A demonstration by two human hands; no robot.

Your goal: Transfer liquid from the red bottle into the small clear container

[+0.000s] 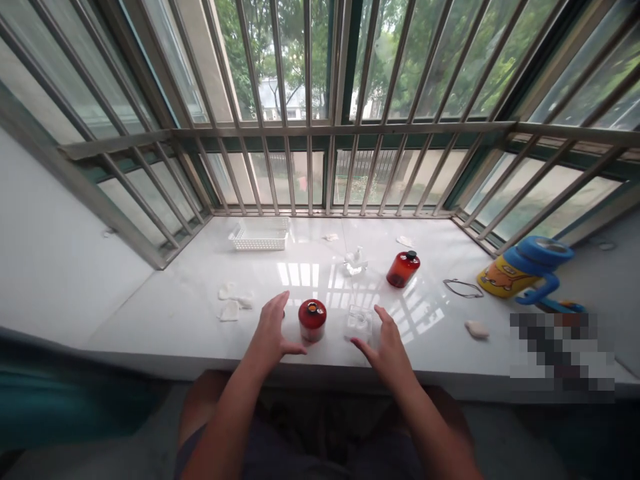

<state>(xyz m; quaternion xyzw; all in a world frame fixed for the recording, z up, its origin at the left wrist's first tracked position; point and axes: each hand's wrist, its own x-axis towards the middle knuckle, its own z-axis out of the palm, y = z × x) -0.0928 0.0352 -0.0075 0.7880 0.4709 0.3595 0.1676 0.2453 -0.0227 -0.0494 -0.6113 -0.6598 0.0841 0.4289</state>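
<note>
Before me on the white sill stands an uncapped red bottle (313, 321), upright, its round mouth showing. My left hand (273, 332) is open to the left of it, thumb and fingers apart, with a small dark round piece (283, 315) partly hidden beside the fingers. To the right of the bottle stands a clear square glass bottle (358, 323). Around its right side my right hand (386, 341) is held open, thumb and fingers spread; whether it touches the glass I cannot tell. Farther back are another clear glass bottle (355, 261) and a red bottle with a black cap (403, 269).
A white plastic basket (260, 235) sits at the back left. Crumpled white tissues (233, 303) lie left of my hands. On the right are a thin dark loop (463, 288), a pale stone-like piece (477, 329) and a blue-and-yellow flask (520, 267). Metal bars (330, 130) close off the window.
</note>
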